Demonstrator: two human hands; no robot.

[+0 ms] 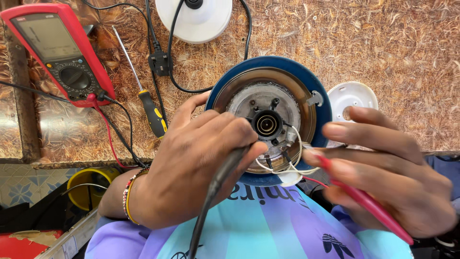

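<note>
Looks like a small appliance repair workshop. The bench (393, 57) has a worn brown patterned top, with a red multimeter (57, 50) and its leads, a yellow-and-black screwdriver (152, 112), a white kettle base (194, 19) with its cord, and an opened-up kettle underside (268, 120) showing wires.

Two hands are in view, the left hand (191, 168) and the right hand (388, 177). There are two test probes, one black probe (218, 182) and one red probe (369, 204). One red multimeter (57, 50) lies at the table's (383, 48) far left corner, with one yellow-handled screwdriver (146, 98) beside it. One blue kettle base (275, 117) sits at the near edge. Two white round plastic parts show: one power base (194, 21) at the far edge, one small disc (352, 98). One black plug (159, 62) lies between.
</note>
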